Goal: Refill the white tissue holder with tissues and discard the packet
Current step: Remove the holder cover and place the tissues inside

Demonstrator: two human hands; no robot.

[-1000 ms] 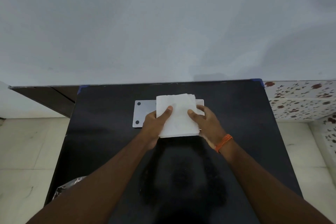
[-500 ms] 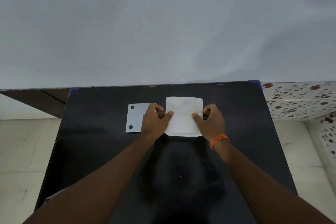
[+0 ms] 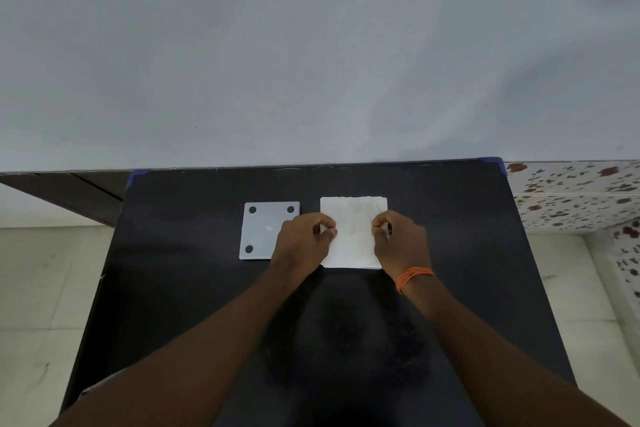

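Note:
A square stack of white tissues (image 3: 353,229) lies flat on the black table (image 3: 467,253) near its far edge. My left hand (image 3: 304,239) pinches the stack's left edge. On the right edge, my right hand (image 3: 398,239) does the same; an orange thread band circles its wrist. To the left of the stack lies a white square plate (image 3: 263,232) with dark round pads at its corners, which looks like the tissue holder's base turned over. My left hand covers its near right corner. The holder's other part and the packet are not visible.
A pale wall rises straight behind the table. A dark wooden ledge (image 3: 69,194) runs off to the left and a flower-patterned tiled surface (image 3: 571,194) to the right. Light floor tiles lie on both sides. Something shiny (image 3: 100,383) peeks out under my left forearm.
The tissue stack was held over the white plate, then moved right and set down on the table beside it. Both hands shifted from gripping its near corners to pinching its side edges.

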